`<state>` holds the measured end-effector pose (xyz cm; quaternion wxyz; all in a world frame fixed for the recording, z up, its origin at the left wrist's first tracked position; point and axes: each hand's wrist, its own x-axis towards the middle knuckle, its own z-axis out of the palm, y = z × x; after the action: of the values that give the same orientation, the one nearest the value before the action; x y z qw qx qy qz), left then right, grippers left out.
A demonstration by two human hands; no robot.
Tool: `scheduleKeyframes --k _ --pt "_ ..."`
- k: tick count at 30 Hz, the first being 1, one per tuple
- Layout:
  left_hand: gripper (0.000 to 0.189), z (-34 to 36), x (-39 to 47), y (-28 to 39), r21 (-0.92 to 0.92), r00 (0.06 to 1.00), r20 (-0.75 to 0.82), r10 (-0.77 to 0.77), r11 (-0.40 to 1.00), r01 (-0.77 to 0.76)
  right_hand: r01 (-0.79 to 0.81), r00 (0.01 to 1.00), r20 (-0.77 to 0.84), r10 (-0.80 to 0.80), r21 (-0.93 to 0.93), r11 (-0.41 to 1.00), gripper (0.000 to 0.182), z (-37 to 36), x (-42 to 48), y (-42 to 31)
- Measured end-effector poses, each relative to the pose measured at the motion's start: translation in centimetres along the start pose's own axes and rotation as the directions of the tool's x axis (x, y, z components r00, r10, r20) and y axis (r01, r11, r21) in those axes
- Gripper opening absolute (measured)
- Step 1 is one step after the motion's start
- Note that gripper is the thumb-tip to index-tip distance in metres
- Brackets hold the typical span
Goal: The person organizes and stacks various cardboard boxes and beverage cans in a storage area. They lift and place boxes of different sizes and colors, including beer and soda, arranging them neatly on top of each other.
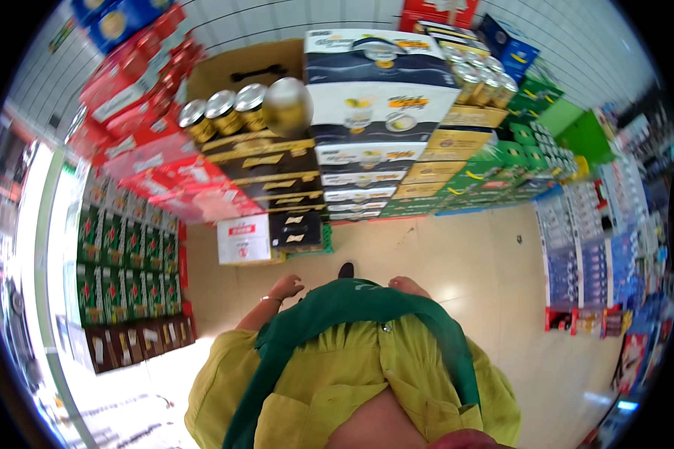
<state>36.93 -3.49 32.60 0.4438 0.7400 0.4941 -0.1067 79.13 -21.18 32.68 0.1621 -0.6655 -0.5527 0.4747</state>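
My left hand, with a bracelet at the wrist, hangs at my side over the tiled floor. It holds nothing, and its fingers are slightly apart. On the other side of the green apron is my right hand, partly hidden by the cloth; I cannot tell how its fingers are set. Nearest to my left hand, on the floor ahead, stand a white carton and a black carton. Behind them rises a stack of white and dark-blue drink cartons. Gold drink cans stand in an opened brown carton beside it.
Red drink packs are piled at the back left. Green beer cartons stand by the bright doorway. Gold cartons and green cartons continue to the right. Packs of bottled water line the right side.
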Motion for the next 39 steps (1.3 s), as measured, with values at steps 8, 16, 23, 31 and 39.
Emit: scheduleKeyframes --k 8,16,23,31,39 --pt "0.044 -4.7 9.4 13.1 0.045 0.954 -0.019 0.300 0.953 -0.298 -0.005 0.902 -0.432 0.016 0.028 1.000 0.034 -19.4 3.1 -6.6" --pt "0.038 -11.8 10.6 41.5 -0.189 0.702 -0.150 0.696 0.677 -0.711 0.466 0.573 -0.742 -0.349 -0.056 0.883 0.037 -39.3 -0.1 -20.3" --pt "0.037 -9.6 9.8 52.8 -0.308 0.762 -0.223 0.609 0.697 -0.647 0.116 0.399 -0.356 -0.845 -0.894 0.432 0.070 -54.3 1.4 -27.7" --pt "0.036 -6.3 10.0 51.4 -0.294 0.821 -0.372 0.433 0.784 -0.547 0.200 0.644 -0.373 -0.668 -0.760 0.618 0.069 -55.4 4.5 -28.4" --pt "0.036 -8.9 8.5 53.3 -0.329 0.813 -0.343 0.470 0.751 -0.573 0.552 0.261 -0.623 -0.738 -0.530 0.643 0.072 -57.6 -1.5 -29.7"
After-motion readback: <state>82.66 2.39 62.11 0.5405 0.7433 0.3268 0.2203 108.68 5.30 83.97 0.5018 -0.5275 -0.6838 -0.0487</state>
